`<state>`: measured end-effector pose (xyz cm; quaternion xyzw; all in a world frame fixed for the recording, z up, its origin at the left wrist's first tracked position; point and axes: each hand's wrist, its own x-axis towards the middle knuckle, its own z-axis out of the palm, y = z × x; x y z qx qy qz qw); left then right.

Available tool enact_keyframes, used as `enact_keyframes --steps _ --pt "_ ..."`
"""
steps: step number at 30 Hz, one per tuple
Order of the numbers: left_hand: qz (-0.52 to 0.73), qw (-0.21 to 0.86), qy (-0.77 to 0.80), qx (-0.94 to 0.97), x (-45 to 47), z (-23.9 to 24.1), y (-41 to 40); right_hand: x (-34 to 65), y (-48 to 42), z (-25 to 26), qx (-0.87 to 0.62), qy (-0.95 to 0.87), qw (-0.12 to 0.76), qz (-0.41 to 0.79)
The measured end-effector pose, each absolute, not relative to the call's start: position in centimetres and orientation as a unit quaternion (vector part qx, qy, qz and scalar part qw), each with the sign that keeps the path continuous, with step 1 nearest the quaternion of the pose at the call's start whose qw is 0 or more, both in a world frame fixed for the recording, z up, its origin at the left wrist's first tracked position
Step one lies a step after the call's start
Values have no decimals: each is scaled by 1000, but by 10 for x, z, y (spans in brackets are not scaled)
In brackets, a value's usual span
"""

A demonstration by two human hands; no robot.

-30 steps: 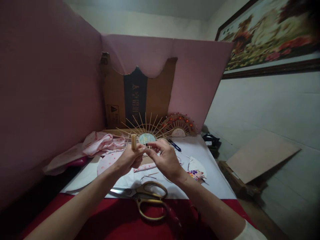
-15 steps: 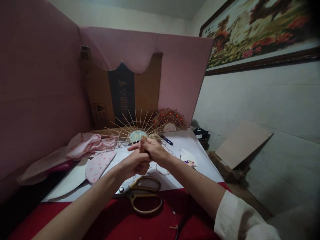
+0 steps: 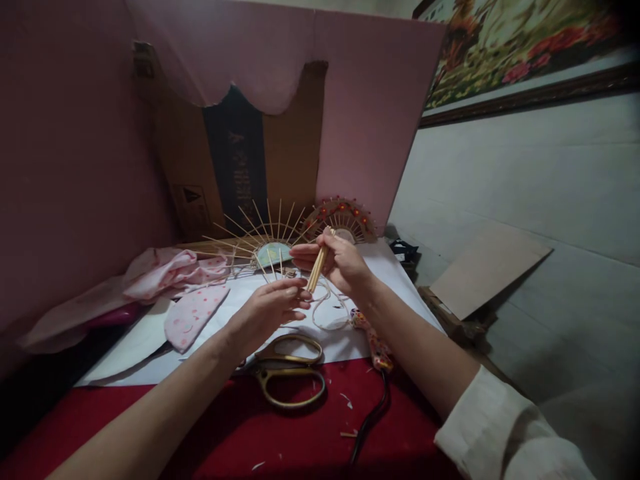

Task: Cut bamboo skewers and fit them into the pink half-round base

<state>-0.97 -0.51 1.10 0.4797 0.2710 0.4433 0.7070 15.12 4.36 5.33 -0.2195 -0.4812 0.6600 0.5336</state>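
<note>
Nearest me, the scissors (image 3: 287, 370) lie across the edge of the red cloth (image 3: 200, 433) and the white sheet (image 3: 125, 353). Just right of them a black cord (image 3: 370, 420) runs up to a patterned tool (image 3: 373, 340).

Above the scissors my left hand (image 3: 270, 310) hangs loose. Its fingers (image 3: 295, 291) are spread and grip nothing, the tips just beside the low end of the sticks (image 3: 317, 267). A loop of string (image 3: 325, 317) lies on the sheet under them.

My right hand (image 3: 340, 263) pinches the small bundle of sticks, tilted, between thumb and fingers above the sheet.

To the left lie a dotted pink piece (image 3: 193, 320) and, beyond it, a pink heap (image 3: 165, 270). Behind my hands stands a bare fan frame (image 3: 265, 243), and a beaded fan (image 3: 343, 217) beside it leans on the cardboard (image 3: 290, 167). A picture (image 3: 525, 47) hangs on the wall at far right.
</note>
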Motion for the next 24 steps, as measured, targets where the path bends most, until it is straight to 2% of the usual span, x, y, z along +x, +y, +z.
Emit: enact_keyframes --steps 6,12,18,24 --pt "514 628 325 485 -16 9 2 157 46 56 -221 -495 505 672" --pt "525 622 280 509 -16 11 -1 153 43 52 -204 -493 499 683" --pt "512 616 313 511 -23 15 5 151 43 50 -210 -505 493 676" --pt "574 493 395 522 -56 23 29 148 41 47 -242 -517 498 653"
